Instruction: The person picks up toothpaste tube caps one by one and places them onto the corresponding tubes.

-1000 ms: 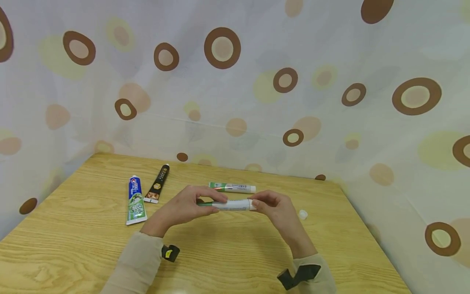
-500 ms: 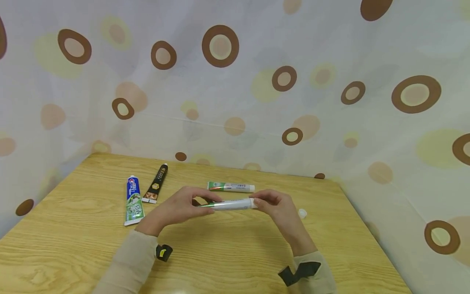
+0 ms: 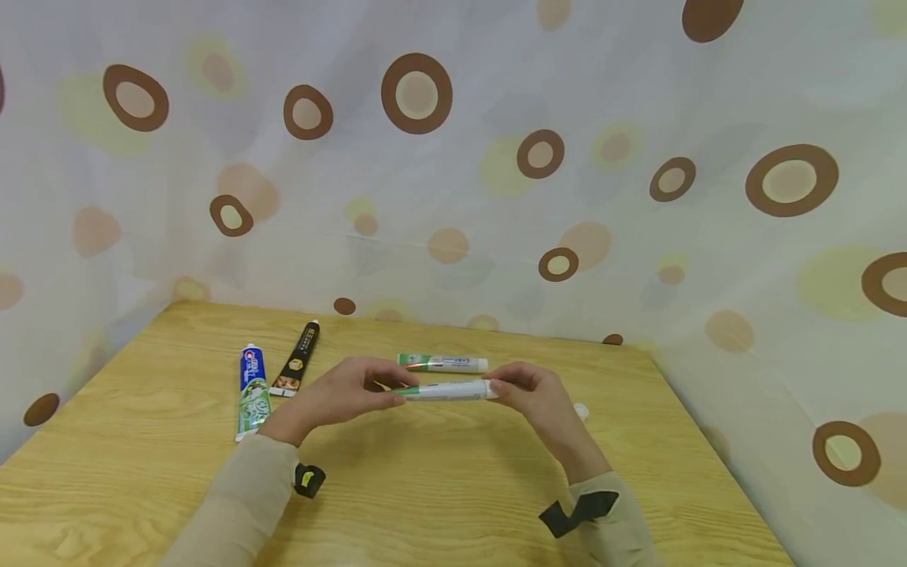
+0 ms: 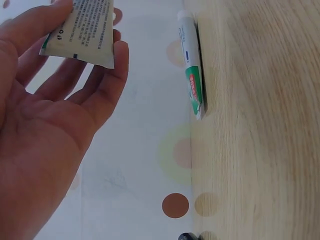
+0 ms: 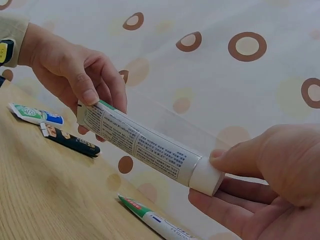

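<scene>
A white and green toothpaste tube (image 3: 453,390) is held level above the table between both hands. My left hand (image 3: 350,391) pinches its flat crimped end, thumb on one side and fingers on the other. At the other end my right hand (image 3: 538,405) grips the white cap (image 5: 206,176) between thumb and fingers. Small print covers the tube's face in the right wrist view. Just behind it, a similar green and white toothpaste tube (image 3: 442,363) lies on the table. A small white cap (image 3: 581,411) lies beside my right hand, partly hidden by it.
At the left of the wooden table (image 3: 397,496) lie a blue and green toothpaste tube (image 3: 253,390) and a black toothpaste tube (image 3: 298,358). A spotted curtain (image 3: 453,197) hangs behind the table's back edge and along its sides.
My left hand has slid left along the tube toward its crimped end, uncovering more of it. My right hand stays at the cap. The view has shifted slightly.
</scene>
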Available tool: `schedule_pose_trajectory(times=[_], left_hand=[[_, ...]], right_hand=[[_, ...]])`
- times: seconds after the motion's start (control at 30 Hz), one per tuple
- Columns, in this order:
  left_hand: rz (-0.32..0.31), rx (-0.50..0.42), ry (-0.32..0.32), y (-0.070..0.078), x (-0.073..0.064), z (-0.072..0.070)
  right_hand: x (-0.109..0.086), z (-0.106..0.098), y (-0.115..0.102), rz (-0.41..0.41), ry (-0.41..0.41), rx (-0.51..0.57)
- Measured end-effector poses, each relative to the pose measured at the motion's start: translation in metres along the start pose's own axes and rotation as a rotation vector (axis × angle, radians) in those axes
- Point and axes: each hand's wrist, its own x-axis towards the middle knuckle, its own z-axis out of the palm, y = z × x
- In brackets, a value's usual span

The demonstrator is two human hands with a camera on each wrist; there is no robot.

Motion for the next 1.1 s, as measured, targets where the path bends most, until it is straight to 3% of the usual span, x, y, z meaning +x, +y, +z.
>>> schedule_pose_trajectory(times=[0.17, 0.4, 0.73, 1.1], left_hand=[[-0.011, 0.009, -0.049, -0.004, 0.005, -0.001], [-0.030, 0.132, -0.068, -0.003, 0.013, 0.002], [0.038, 0.325, -0.064, -0.008, 0.029, 0.008], [0.030, 0.387, 0.002, -0.015, 0.045, 0.015]], right_hand=[[0.001, -0.002, 0.003, 0.007, -0.061, -0.088], [0.008, -0.005, 0.009, -0.020, -0.101, -0.241], [0.021, 0.000, 0.019, -0.014, 0.003, -0.440], [0.030, 0.002, 0.025, -0.082, 0.100, -0.536]])
